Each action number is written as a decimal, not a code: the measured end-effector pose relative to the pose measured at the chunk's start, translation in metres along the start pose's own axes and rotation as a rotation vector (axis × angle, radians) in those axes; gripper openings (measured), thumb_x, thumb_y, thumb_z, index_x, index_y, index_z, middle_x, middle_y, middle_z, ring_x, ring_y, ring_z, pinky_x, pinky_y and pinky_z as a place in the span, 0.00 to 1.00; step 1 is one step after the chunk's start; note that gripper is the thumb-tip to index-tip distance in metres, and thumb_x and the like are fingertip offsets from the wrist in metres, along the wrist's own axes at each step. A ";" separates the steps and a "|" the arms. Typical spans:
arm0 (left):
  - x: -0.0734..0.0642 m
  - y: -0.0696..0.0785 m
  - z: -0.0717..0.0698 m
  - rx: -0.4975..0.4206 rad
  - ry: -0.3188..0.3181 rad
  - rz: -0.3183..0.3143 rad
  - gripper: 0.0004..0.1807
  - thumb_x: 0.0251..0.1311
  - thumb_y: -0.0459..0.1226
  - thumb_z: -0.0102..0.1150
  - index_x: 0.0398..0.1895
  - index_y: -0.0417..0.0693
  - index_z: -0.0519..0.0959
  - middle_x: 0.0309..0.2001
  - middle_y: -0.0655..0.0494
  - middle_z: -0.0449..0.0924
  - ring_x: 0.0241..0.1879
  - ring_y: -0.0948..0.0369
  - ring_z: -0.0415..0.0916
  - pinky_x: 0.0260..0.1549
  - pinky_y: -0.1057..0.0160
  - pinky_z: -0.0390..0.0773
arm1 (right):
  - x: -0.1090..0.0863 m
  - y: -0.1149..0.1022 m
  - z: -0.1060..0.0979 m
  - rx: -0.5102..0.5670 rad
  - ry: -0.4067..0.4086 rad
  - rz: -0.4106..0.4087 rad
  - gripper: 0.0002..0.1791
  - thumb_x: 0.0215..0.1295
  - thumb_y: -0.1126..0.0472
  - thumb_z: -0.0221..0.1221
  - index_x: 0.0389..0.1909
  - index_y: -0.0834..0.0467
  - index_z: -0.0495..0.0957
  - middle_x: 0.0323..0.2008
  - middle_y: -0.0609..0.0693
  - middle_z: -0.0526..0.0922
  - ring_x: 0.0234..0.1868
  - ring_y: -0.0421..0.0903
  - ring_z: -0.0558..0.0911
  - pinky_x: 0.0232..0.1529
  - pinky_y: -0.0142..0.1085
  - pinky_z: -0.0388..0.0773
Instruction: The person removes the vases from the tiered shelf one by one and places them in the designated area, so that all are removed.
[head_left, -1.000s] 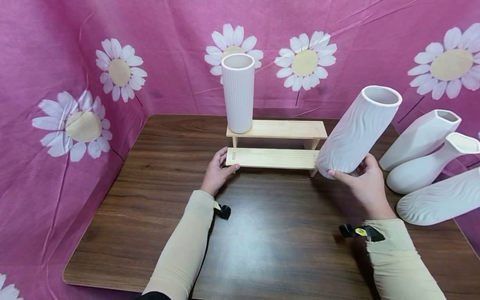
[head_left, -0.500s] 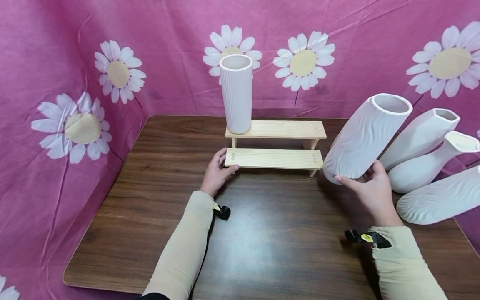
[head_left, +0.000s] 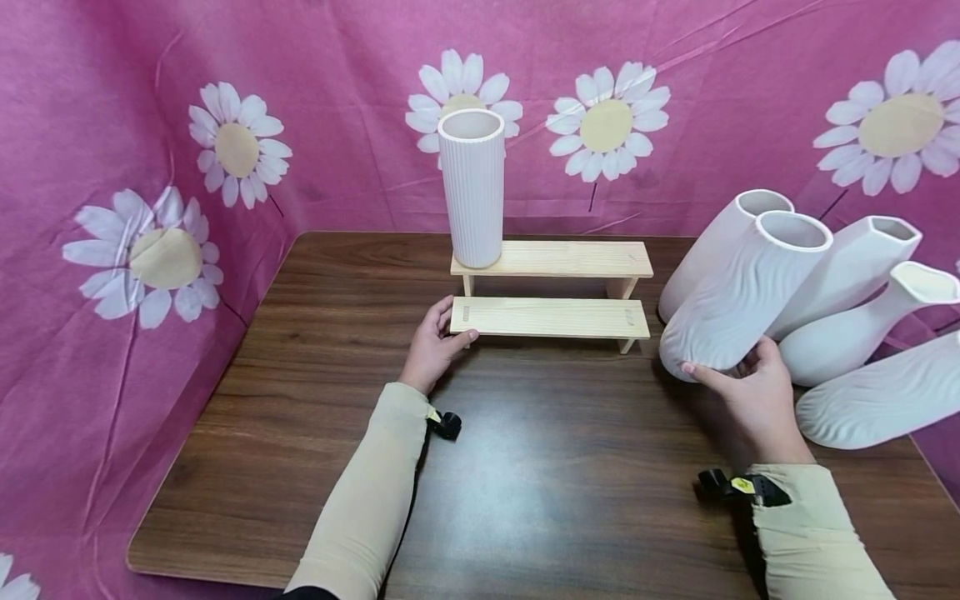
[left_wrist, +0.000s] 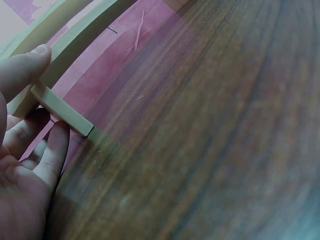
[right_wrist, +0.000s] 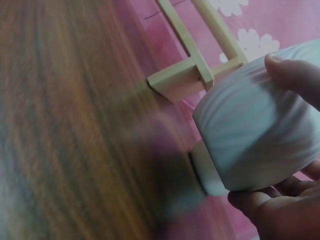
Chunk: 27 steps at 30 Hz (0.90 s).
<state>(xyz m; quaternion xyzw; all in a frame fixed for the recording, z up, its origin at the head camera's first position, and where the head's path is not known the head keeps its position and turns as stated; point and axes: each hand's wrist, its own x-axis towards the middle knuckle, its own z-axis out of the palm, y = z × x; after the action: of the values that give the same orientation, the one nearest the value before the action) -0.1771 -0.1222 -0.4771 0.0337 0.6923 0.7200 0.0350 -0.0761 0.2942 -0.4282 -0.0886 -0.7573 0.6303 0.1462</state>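
My right hand (head_left: 753, 404) grips a white wavy-ribbed vase (head_left: 738, 300) near its base, thumb in front and fingers behind. The vase leans to the right, and in the right wrist view its bottom edge appears raised off the tabletop. At the left end of a two-step pale wooden stand (head_left: 551, 318), my left hand (head_left: 433, 350) holds the lower board. Its thumb lies on the board (left_wrist: 75, 47) in the left wrist view, with fingers underneath by the stand's leg (left_wrist: 62, 110). A finely ribbed cylindrical vase (head_left: 474, 196) stands upright on the upper step's left end.
Several more white vases crowd the right side: a plain one (head_left: 705, 250) behind the held vase, a faceted one (head_left: 832, 267), a narrow-necked one (head_left: 847, 333) and a wavy one (head_left: 877, 408). A pink daisy cloth (head_left: 337, 142) hangs behind the brown wooden table (head_left: 300, 467).
The right hand has carried the wavy vase rightward and toward me, away from the stand. A vase behind it has come into view. The left hand stays on the stand.
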 end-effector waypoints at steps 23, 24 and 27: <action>-0.001 0.000 -0.001 0.007 -0.012 -0.001 0.44 0.60 0.28 0.68 0.77 0.40 0.56 0.71 0.44 0.67 0.65 0.50 0.69 0.48 0.71 0.79 | 0.003 0.020 -0.003 0.098 0.074 0.082 0.43 0.46 0.77 0.74 0.59 0.48 0.64 0.53 0.41 0.73 0.54 0.36 0.73 0.48 0.18 0.70; -0.001 0.001 -0.001 0.010 -0.013 0.003 0.44 0.60 0.28 0.68 0.77 0.40 0.56 0.71 0.43 0.67 0.65 0.50 0.69 0.48 0.71 0.78 | 0.004 0.021 -0.003 0.105 0.078 0.082 0.44 0.45 0.78 0.74 0.59 0.49 0.64 0.54 0.41 0.73 0.54 0.36 0.73 0.48 0.18 0.70; 0.000 0.001 -0.001 0.016 -0.012 0.010 0.45 0.59 0.27 0.69 0.77 0.39 0.56 0.71 0.43 0.67 0.66 0.51 0.69 0.48 0.72 0.78 | 0.005 0.023 -0.003 0.088 0.099 0.087 0.44 0.45 0.78 0.74 0.59 0.48 0.64 0.54 0.41 0.73 0.55 0.37 0.72 0.48 0.18 0.69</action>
<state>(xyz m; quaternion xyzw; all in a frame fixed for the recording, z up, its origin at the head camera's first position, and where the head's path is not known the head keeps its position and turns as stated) -0.1767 -0.1231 -0.4763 0.0418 0.6977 0.7143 0.0349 -0.0809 0.3034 -0.4496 -0.1461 -0.7161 0.6636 0.1595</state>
